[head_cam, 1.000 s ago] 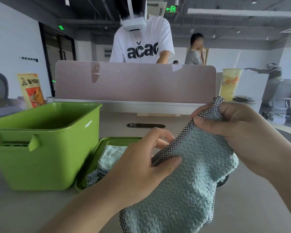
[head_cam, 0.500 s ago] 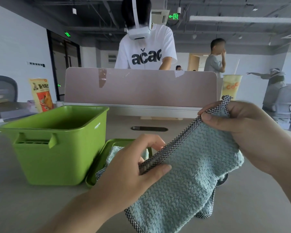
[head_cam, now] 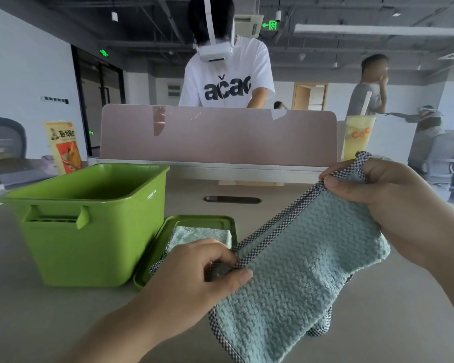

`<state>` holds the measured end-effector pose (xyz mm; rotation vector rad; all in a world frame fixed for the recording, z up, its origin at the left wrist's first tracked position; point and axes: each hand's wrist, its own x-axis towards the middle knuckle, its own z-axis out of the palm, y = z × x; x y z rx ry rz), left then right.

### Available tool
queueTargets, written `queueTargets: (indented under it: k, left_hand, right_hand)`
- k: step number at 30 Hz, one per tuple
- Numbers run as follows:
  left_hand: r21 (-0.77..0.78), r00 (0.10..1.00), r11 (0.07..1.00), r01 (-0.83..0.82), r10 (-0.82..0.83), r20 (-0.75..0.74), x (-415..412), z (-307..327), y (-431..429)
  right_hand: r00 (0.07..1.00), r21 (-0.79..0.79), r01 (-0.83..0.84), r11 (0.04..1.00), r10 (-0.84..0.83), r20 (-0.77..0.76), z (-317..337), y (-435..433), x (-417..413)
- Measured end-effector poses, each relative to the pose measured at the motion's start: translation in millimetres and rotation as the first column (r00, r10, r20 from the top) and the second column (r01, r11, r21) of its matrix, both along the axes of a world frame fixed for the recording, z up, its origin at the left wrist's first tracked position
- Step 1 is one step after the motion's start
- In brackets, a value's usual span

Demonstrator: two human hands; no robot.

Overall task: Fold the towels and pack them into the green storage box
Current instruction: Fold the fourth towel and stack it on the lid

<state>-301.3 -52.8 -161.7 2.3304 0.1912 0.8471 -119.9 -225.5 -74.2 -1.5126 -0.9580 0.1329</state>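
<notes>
A pale blue towel (head_cam: 294, 273) with a checked border hangs above the table between my hands. My left hand (head_cam: 194, 279) pinches its near corner at the border. Up at the right, my right hand (head_cam: 393, 205) pinches the far corner, so the checked edge runs taut between them. Left of the towel, the green storage box (head_cam: 63, 247) stands open, and I see nothing inside it. Its green lid (head_cam: 202, 220) lies flat beside it, with a second pale blue towel (head_cam: 202, 235) folded on top, partly hidden by my left hand.
A pink desk divider (head_cam: 218, 137) runs across the back of the table, and a person in a white T-shirt stands behind it. A yellow drink cup (head_cam: 357, 137) stands at the back right, a snack bag (head_cam: 63, 148) at the back left. A cable slot (head_cam: 232, 199) lies mid-table.
My hands have moved further apart, pulling the towel's checked edge straight. The folded towel on the lid now shows more fully. The view has shifted, so the box sits further right.
</notes>
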Motion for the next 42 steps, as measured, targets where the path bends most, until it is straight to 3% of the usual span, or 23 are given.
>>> queueTargets:
  k: [4, 12, 19, 21, 23, 26, 29, 36, 40, 42]
  left_hand:
    - [-0.052, 0.998, 0.998, -0.038, 0.041, 0.051, -6.4, -0.8, 3.7]
    - [0.064, 0.952, 0.969, -0.239, 0.22, 0.213, -9.4, 9.4, 2.1]
    - [0.063, 0.952, 0.967, -0.247, 0.23, 0.202, -11.3, 13.2, 3.1]
    - [-0.055, 0.956, 0.979, -0.197, 0.204, 0.209, -11.1, 13.8, 3.1]
    - [-0.287, 0.967, 0.954, -0.088, 0.152, 0.207, -10.6, 16.6, 4.1]
    - [-0.614, 0.995, 0.785, 0.08, -0.025, 0.098, -12.3, 20.1, 11.2]
    - [-0.604, 0.98, 0.787, 0.128, -0.194, -0.045, -12.4, 19.4, 19.4]
    - [-0.653, 0.905, 0.726, 0.215, -0.399, -0.146, 4.0, 18.6, 27.6]
    - [-0.675, 0.91, 0.726, 0.135, -0.36, -0.205, 25.0, 20.5, 28.0]
    - [-0.671, 0.86, 0.731, 0.121, -0.415, -0.297, 33.0, 29.7, 21.6]
  right_hand:
    - [0.999, -0.01, 0.01, 1.0, -0.01, -0.04, -3.8, -0.7, 7.2]
    - [0.993, -0.001, 0.029, 1.0, -0.029, -0.114, -10.7, 1.7, 12.3]
    - [0.987, -0.004, 0.06, 0.998, -0.06, -0.147, -12.4, 3.1, 13.4]
    - [0.983, 0.0, 0.078, 0.997, -0.076, -0.168, -13.3, 3.9, 14.7]
    - [0.979, 0.019, 0.085, 0.996, -0.08, -0.185, -13.8, 5.1, 15.2]
    - [0.978, 0.01, 0.087, 0.996, -0.083, -0.19, -15.3, 8.6, 15.2]
    - [0.969, -0.015, 0.098, 0.995, -0.099, -0.227, -17.9, 16.5, 16.1]
    - [0.972, -0.034, 0.056, 0.998, -0.062, -0.229, -23.2, 41.4, 16.7]
    - [0.974, -0.034, 0.03, 0.999, -0.036, -0.225, -22.9, 52.5, 19.0]
    - [0.974, -0.051, 0.01, 0.999, -0.021, -0.227, -22.9, 57.7, 20.7]
